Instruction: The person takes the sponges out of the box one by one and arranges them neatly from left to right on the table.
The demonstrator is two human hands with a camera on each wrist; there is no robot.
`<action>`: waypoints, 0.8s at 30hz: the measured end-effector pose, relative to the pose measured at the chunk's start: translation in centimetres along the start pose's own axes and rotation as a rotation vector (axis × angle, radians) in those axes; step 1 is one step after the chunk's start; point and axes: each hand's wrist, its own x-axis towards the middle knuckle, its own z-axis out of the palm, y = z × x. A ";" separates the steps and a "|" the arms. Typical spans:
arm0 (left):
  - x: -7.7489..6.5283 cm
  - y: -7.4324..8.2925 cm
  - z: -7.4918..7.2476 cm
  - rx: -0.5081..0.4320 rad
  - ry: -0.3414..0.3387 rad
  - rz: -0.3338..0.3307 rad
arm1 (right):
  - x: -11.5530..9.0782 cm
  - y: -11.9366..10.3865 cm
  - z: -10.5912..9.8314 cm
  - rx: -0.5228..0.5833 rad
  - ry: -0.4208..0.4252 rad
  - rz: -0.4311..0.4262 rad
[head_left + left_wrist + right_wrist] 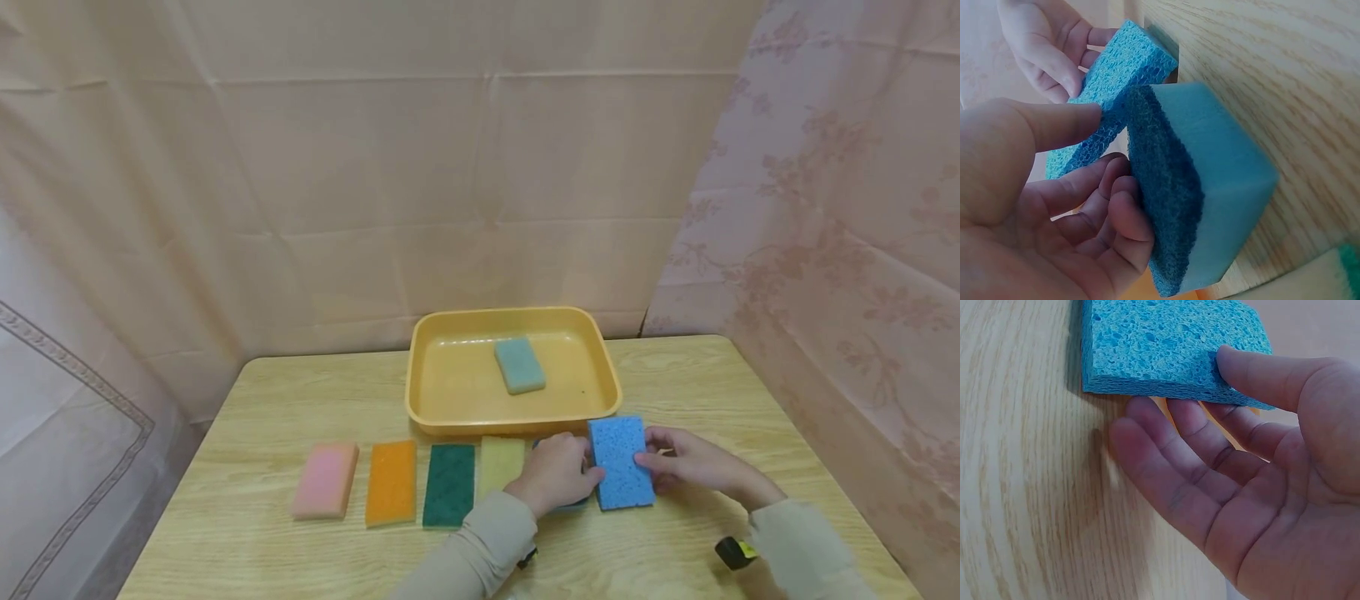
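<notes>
A porous blue sponge [618, 458] is held between both hands, tilted up off the table in front of the tray's right corner. My left hand [555, 471] pinches its left edge, thumb on the face and curled fingers behind. From the other side my right hand [693, 460] grips the right edge between thumb and fingertips. Right by the left fingers, a scouring sponge [1229, 162] with a dark blue pad and lighter blue foam lies on the table, mostly hidden by that hand in the head view.
A yellow tray [513, 429] at the back holds a pale green sponge [520, 365]. Left of my hands lie a pink sponge [324, 482], an orange sponge [392, 483], a dark green sponge [450, 486] and a pale yellow sponge [501, 465] in a row. Curtains hang behind the table.
</notes>
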 end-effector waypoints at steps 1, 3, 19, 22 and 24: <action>0.0 0.0 0.0 0.002 -0.002 0.000 | 0.1 0.1 0.0 -0.007 0.002 0.002; 0.0 0.0 0.1 0.010 0.000 0.005 | 0.2 0.2 0.0 -0.020 0.006 -0.001; 0.4 0.1 0.4 0.051 0.004 -0.020 | 1.1 0.8 0.4 -0.056 0.029 0.005; 0.5 0.1 0.6 0.073 0.010 -0.032 | 1.2 0.9 0.4 -0.071 0.037 0.019; 0.7 0.2 0.7 0.088 0.007 -0.049 | 1.3 0.9 0.4 -0.086 0.045 0.030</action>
